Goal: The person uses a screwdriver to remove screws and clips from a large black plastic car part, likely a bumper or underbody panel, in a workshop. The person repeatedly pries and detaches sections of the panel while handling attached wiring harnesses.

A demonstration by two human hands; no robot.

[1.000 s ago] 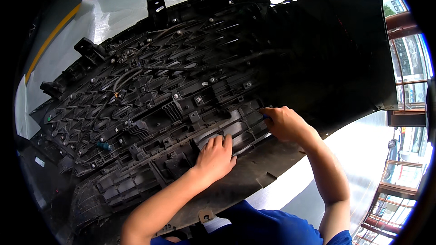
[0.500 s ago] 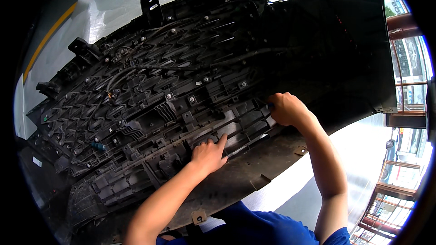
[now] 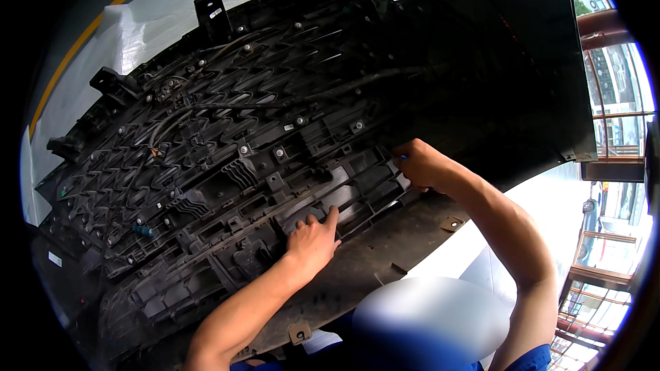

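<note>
A large black car bumper (image 3: 385, 261) lies with its inner side up, a slatted grille (image 3: 227, 89) fixed in it. On the lower grille insert (image 3: 354, 192), my left hand (image 3: 313, 239) presses down, its index finger stretched out and the other fingers apart, holding nothing. My right hand (image 3: 425, 166) is closed at the insert's right end, fingers curled against its edge. Between those fingers shows a small bit of blue; the rest of that thing is hidden, so its kind cannot be told.
Mounting brackets (image 3: 213, 17) stick up along the bumper's far edge. A dark wiring cable (image 3: 309, 99) runs across the grille, and a teal connector (image 3: 143, 231) sits at the left. Whitish sheeting (image 3: 148, 27) lies under the bumper. Windows (image 3: 615, 82) stand at the right.
The view has shifted slightly, so the bumper appears a little further left. My right elbow has swung outward while that hand stays at the insert's end. My left hand remains on the insert.
</note>
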